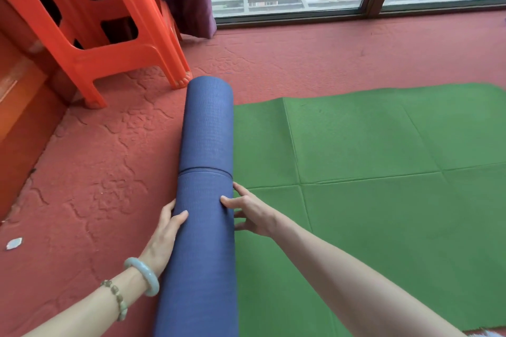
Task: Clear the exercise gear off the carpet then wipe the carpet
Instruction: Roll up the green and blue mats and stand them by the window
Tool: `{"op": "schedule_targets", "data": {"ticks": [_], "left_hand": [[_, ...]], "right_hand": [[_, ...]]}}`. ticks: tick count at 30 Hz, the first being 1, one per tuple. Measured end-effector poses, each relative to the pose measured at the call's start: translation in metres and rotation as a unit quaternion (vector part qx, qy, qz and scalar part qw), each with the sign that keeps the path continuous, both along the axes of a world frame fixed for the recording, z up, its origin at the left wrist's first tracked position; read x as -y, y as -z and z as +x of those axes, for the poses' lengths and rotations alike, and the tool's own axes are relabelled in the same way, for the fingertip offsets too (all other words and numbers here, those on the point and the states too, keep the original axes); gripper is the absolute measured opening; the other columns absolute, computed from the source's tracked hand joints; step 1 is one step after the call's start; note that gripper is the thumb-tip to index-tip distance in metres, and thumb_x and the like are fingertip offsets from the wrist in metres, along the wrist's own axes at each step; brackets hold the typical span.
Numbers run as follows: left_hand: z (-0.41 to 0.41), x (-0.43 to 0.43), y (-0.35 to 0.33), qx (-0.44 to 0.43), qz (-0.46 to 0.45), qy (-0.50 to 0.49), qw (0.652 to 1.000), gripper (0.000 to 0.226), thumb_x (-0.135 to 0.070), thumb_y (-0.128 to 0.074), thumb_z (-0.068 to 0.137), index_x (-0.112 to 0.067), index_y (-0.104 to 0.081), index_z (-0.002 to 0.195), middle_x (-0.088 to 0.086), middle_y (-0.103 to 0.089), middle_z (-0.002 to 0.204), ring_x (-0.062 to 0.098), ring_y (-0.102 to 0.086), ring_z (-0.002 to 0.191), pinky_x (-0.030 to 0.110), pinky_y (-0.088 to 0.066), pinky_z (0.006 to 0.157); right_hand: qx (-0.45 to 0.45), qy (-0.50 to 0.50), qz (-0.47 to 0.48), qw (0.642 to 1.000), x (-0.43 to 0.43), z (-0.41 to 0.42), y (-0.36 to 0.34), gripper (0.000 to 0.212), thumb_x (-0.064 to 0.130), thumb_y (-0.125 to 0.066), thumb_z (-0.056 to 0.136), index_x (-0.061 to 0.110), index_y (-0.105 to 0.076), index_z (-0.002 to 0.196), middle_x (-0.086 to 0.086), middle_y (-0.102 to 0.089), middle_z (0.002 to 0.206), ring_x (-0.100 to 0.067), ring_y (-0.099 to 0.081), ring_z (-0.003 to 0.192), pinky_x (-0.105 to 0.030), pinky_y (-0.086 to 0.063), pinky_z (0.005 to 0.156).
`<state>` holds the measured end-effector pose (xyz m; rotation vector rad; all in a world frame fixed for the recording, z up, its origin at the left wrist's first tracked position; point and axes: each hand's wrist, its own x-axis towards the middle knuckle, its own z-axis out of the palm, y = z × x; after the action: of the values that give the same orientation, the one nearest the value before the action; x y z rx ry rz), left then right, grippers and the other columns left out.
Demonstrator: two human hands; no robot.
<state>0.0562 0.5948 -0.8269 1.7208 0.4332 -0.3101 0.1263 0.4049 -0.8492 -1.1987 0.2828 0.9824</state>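
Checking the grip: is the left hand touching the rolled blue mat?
Touching. The head view shows the left hand cupped against the rolled blue mat, thumb lying on its surface.

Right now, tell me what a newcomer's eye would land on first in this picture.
The rolled blue mat runs down the middle, the left grip and right grip holding its near part from either side. To its right a green mat lies spread flat on the red carpet, creased by folds. Stacked orange stools stand at upper left.
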Motion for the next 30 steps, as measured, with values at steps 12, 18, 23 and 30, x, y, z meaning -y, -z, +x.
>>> {"op": "schedule_targets", "data": {"ticks": [12, 18, 23, 30], "left_hand": [[-0.004, 0.021, 0.003, 0.091, 0.148, 0.082, 0.981, 0.071, -0.067, -0.037, 0.067, -0.038, -0.034, 0.131, -0.012, -0.031, 0.143, 0.001, -0.024, 0.134, 0.017, -0.013, 0.111], [0.022, 0.058, 0.004, 0.213, 0.304, 0.347, 0.862, 0.061, -0.043, -0.025, 0.075, -0.047, -0.031, 0.136, -0.022, -0.023, 0.142, -0.003, -0.011, 0.134, 0.030, -0.006, 0.115], [0.040, 0.117, 0.003, 0.286, 0.472, 0.441, 0.708, 0.052, -0.046, -0.036, 0.080, -0.030, -0.057, 0.125, -0.014, -0.052, 0.135, 0.006, -0.045, 0.127, 0.054, -0.032, 0.097], [0.049, 0.164, 0.003, 0.329, 0.411, 0.436, 0.730, 0.061, -0.031, -0.031, 0.072, -0.014, -0.052, 0.127, 0.001, -0.047, 0.140, 0.017, -0.035, 0.136, 0.039, -0.014, 0.104]], "right_hand": [[0.065, -0.014, -0.141, 0.988, 0.029, -0.003, 0.013, 0.044, 0.019, -0.060, 0.089, 0.012, -0.047, 0.131, -0.005, -0.061, 0.102, -0.019, -0.055, 0.096, -0.034, -0.051, 0.077], [0.085, 0.075, -0.203, 0.972, 0.072, 0.005, 0.008, 0.026, -0.005, -0.044, 0.084, 0.007, -0.057, 0.104, -0.013, -0.061, 0.086, -0.020, -0.056, 0.069, -0.031, -0.051, 0.063], [0.142, 0.162, -0.283, 0.935, 0.102, 0.010, 0.007, 0.017, 0.015, -0.049, 0.083, 0.021, -0.063, 0.089, -0.015, -0.069, 0.103, -0.036, -0.067, 0.086, -0.049, -0.058, 0.076], [0.122, 0.128, -0.193, 0.965, 0.138, 0.006, -0.011, 0.038, 0.025, -0.048, 0.097, 0.027, -0.049, 0.135, -0.001, -0.055, 0.113, -0.015, -0.052, 0.089, -0.029, -0.048, 0.067]]}}
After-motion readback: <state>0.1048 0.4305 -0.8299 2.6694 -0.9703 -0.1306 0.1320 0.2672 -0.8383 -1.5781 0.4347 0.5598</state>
